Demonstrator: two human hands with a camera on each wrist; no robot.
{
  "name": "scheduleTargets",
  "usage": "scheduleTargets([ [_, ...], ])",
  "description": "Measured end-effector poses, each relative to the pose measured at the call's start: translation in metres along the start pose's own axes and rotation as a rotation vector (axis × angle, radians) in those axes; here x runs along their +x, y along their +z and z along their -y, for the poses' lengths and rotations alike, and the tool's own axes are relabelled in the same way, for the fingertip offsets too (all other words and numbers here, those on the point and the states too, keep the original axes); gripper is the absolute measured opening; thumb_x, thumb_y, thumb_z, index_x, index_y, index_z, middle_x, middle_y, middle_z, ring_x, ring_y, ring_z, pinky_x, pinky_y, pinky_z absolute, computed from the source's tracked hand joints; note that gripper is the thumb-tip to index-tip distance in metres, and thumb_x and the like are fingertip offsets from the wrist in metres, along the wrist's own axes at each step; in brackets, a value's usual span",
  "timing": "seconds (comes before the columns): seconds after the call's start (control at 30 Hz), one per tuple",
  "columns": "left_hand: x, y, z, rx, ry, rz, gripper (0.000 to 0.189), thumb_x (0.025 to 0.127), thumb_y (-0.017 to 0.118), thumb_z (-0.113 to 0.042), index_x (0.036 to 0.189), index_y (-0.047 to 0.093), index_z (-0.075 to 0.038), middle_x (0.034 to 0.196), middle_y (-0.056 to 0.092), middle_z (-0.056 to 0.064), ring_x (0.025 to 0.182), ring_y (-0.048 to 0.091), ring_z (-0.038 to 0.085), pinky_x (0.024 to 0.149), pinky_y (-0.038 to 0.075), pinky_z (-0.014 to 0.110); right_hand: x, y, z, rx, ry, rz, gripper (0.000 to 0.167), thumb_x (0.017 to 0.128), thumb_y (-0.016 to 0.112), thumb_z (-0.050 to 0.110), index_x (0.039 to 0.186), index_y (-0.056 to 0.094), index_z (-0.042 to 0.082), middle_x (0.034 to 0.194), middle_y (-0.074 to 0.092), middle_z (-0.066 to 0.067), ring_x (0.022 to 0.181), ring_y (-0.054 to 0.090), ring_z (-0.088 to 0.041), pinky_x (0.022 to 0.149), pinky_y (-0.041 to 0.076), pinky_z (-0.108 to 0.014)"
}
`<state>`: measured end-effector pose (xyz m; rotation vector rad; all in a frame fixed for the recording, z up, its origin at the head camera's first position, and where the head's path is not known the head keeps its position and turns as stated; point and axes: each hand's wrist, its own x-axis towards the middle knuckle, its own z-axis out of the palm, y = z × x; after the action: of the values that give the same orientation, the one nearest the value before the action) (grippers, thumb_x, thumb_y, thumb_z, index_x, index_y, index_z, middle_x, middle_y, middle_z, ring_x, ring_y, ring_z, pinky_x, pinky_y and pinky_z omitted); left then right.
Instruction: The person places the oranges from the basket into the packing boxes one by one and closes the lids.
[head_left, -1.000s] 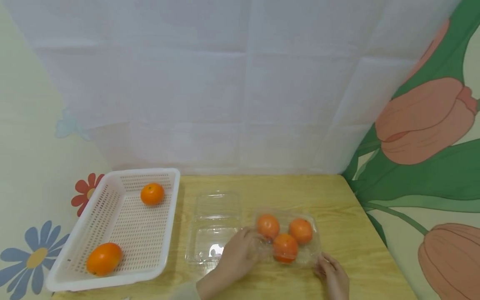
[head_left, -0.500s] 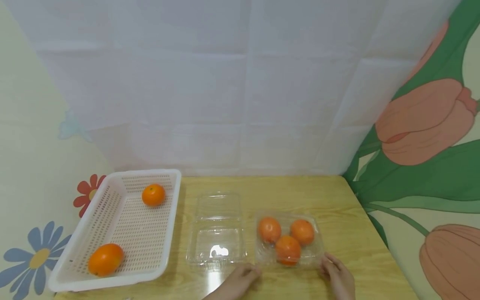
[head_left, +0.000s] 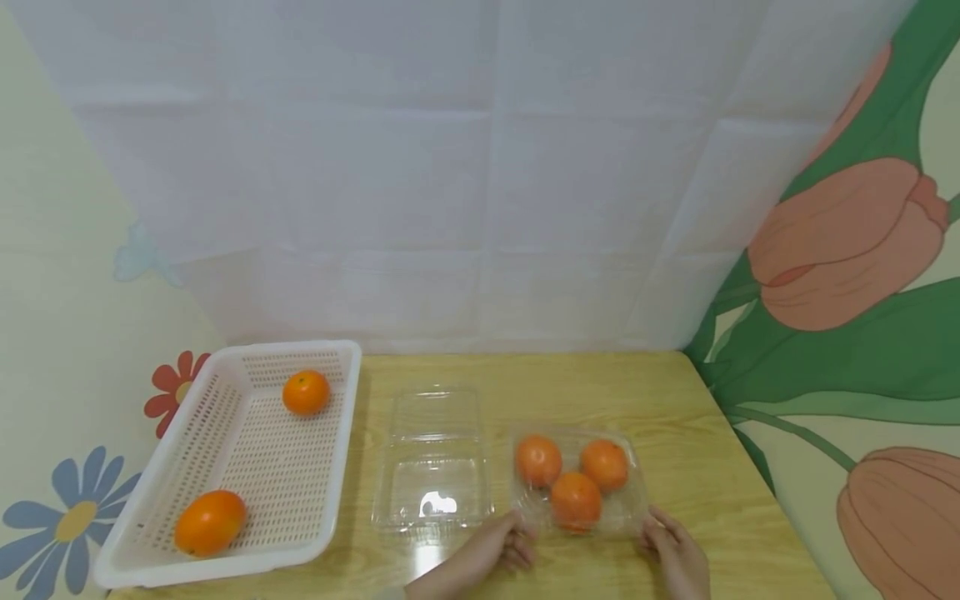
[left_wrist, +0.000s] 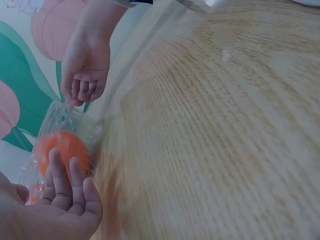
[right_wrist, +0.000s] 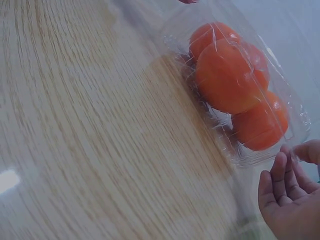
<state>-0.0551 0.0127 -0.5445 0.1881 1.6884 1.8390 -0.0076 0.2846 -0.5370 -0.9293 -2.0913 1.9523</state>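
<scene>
A clear plastic clamshell box [head_left: 626, 521] with three oranges [head_left: 576, 498] inside stands on the table, its lid lying over the fruit. My right hand [head_left: 675, 554] pinches the box's near right corner between thumb and index finger; the right wrist view shows this hand [right_wrist: 292, 192] with its other fingers loosely bent. At the near left corner is my left hand [head_left: 491, 550]. In the left wrist view this hand [left_wrist: 60, 205] has fingers extended and slightly bent beside the box; whether its thumb touches the plastic is hard to see.
A second clear clamshell box [head_left: 433, 475] lies unfolded left of the filled one. Farther left, a white perforated basket [head_left: 341, 467] holds two oranges [head_left: 210, 522]. The wooden table [head_left: 570, 379] ends at a white sheet [head_left: 480, 208] behind.
My left hand has drawn back from the box's left side toward the near edge, then returned to the near left corner. My right hand stays at the right corner.
</scene>
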Motion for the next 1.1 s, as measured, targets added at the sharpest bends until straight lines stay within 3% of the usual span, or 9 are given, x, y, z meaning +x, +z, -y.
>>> scheduleTargets([
  [0.13, 0.0022, 0.0012, 0.002, 0.032, 0.034, -0.051, 0.038, 0.098, 0.039, -0.017, 0.099, 0.066, 0.01, 0.075, 0.069, 0.014, 0.061, 0.06, 0.01, 0.054, 0.045, 0.02, 0.0008, -0.0006, -0.0024, 0.027, -0.011, 0.005, 0.024, 0.098, 0.06, 0.011, 0.121, 0.059, 0.002, 0.076, 0.067, 0.008, 0.071, 0.064, -0.004, 0.069, 0.056, -0.019],
  [0.23, 0.0035, 0.001, 0.0042, 0.045, 0.063, -0.068, 0.037, 0.098, 0.039, -0.013, 0.097, 0.066, 0.013, 0.065, 0.062, 0.006, 0.058, 0.057, 0.009, 0.055, 0.047, 0.019, 0.001, 0.0006, -0.0016, 0.007, -0.005, 0.004, 0.026, 0.099, 0.059, 0.01, 0.123, 0.058, 0.002, 0.077, 0.067, 0.008, 0.071, 0.063, -0.004, 0.069, 0.056, -0.019],
  [0.37, 0.0051, -0.0005, 0.0064, 0.091, 0.099, -0.084, 0.037, 0.099, 0.038, -0.011, 0.094, 0.065, 0.014, 0.056, 0.048, -0.005, 0.053, 0.05, 0.007, 0.053, 0.043, 0.016, 0.0002, 0.0025, 0.0012, -0.049, -0.003, 0.002, 0.038, 0.099, 0.057, 0.008, 0.132, 0.051, -0.008, 0.078, 0.067, 0.009, 0.072, 0.063, -0.003, 0.071, 0.056, -0.018],
  [0.6, 0.0033, -0.0044, 0.0036, 0.159, 0.153, -0.068, 0.037, 0.101, 0.039, -0.013, 0.091, 0.067, 0.008, 0.055, 0.046, -0.005, 0.052, 0.048, 0.007, 0.05, 0.036, 0.015, 0.0013, 0.0038, 0.0005, -0.056, -0.021, -0.032, 0.024, 0.096, 0.061, 0.006, 0.121, 0.062, 0.005, 0.077, 0.066, 0.01, 0.072, 0.063, 0.0, 0.069, 0.054, -0.015],
  [0.73, 0.0027, -0.004, 0.0039, 0.194, 0.163, -0.082, 0.036, 0.101, 0.038, -0.011, 0.09, 0.068, 0.006, 0.056, 0.047, -0.005, 0.051, 0.046, 0.006, 0.05, 0.034, 0.015, 0.0013, 0.0065, 0.0026, -0.115, -0.027, -0.044, 0.038, 0.097, 0.06, 0.008, 0.132, 0.054, -0.006, 0.079, 0.065, 0.008, 0.072, 0.063, 0.002, 0.069, 0.054, -0.014],
  [0.87, 0.0017, -0.0006, 0.0062, 0.135, 0.144, -0.106, 0.034, 0.1, 0.037, -0.008, 0.091, 0.067, 0.007, 0.061, 0.057, 0.002, 0.053, 0.05, 0.007, 0.051, 0.04, 0.015, 0.0006, 0.0081, 0.0039, -0.119, -0.013, -0.038, 0.045, 0.098, 0.06, 0.012, 0.137, 0.05, -0.008, 0.08, 0.066, 0.01, 0.073, 0.062, 0.002, 0.07, 0.054, -0.015],
  [1.0, -0.0012, 0.002, 0.0072, 0.024, 0.091, -0.099, 0.036, 0.102, 0.036, -0.01, 0.094, 0.063, 0.012, 0.072, 0.068, 0.015, 0.056, 0.056, 0.007, 0.052, 0.045, 0.016, -0.0008, 0.008, 0.0033, -0.026, 0.024, -0.019, 0.044, 0.1, 0.061, 0.024, 0.135, 0.052, 0.0, 0.08, 0.066, 0.015, 0.075, 0.063, 0.0, 0.071, 0.055, -0.017],
  [1.1, -0.0048, -0.0003, 0.0063, -0.005, 0.076, -0.092, 0.038, 0.103, 0.038, -0.015, 0.098, 0.062, 0.014, 0.077, 0.069, 0.02, 0.057, 0.057, 0.006, 0.052, 0.044, 0.016, -0.0016, 0.0075, 0.0008, 0.032, 0.061, 0.004, 0.044, 0.102, 0.055, 0.033, 0.133, 0.052, 0.002, 0.081, 0.065, 0.013, 0.076, 0.062, -0.002, 0.073, 0.056, -0.02],
])
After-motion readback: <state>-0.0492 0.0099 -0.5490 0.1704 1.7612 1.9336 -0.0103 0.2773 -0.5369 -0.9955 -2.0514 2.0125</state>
